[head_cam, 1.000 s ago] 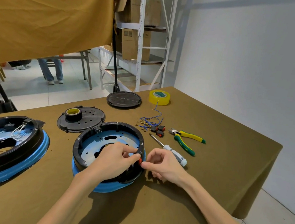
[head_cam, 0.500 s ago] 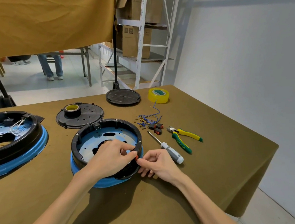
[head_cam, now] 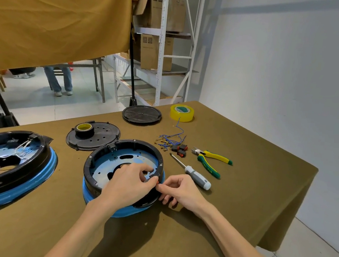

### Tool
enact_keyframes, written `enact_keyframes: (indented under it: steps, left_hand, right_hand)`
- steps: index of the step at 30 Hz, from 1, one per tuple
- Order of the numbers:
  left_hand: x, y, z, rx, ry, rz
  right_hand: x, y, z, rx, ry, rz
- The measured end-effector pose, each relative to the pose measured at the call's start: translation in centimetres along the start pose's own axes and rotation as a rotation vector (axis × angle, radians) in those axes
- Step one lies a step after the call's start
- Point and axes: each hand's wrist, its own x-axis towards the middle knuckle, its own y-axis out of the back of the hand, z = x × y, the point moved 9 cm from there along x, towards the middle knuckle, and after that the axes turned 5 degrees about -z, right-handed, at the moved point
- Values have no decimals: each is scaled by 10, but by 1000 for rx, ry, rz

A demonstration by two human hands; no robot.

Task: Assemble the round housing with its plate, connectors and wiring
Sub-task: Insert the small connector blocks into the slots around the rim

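Note:
The round housing (head_cam: 109, 158), a black ring on a blue base with a pale blue plate (head_cam: 140, 156) inside, sits at the table's middle. My left hand (head_cam: 128, 186) reaches over its near right rim, fingers curled on the ring. My right hand (head_cam: 180, 191) pinches a small red and black connector (head_cam: 157, 181) against the outside of that rim. Spare red and black connectors (head_cam: 180, 149) and blue wires (head_cam: 170, 139) lie to the right.
A second housing (head_cam: 9, 162) with white wiring lies at the left. Behind are a perforated black lid (head_cam: 103, 135) bearing a tape roll (head_cam: 84, 128), a black disc (head_cam: 141, 115) and yellow tape (head_cam: 182, 113). A screwdriver (head_cam: 193, 171) and pliers (head_cam: 210, 161) lie right.
Both hands stay at the housing's near right rim with small finger shifts on the connector. The camera has tilted, so the table sits slightly higher in view.

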Motion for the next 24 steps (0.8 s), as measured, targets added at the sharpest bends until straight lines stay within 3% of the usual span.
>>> enact_keyframes:
  steps: [10, 16, 24]
  left_hand:
    - [-2, 0, 3, 66, -63, 12]
    - [-3, -1, -2, 43, -52, 33]
    - [-4, -2, -2, 66, -52, 48]
  right_hand:
    - [-4, 3, -1, -27, 35, 114]
    - [-3, -1, -2, -26, 38, 50]
    - [-5, 2, -6, -4, 82, 127]
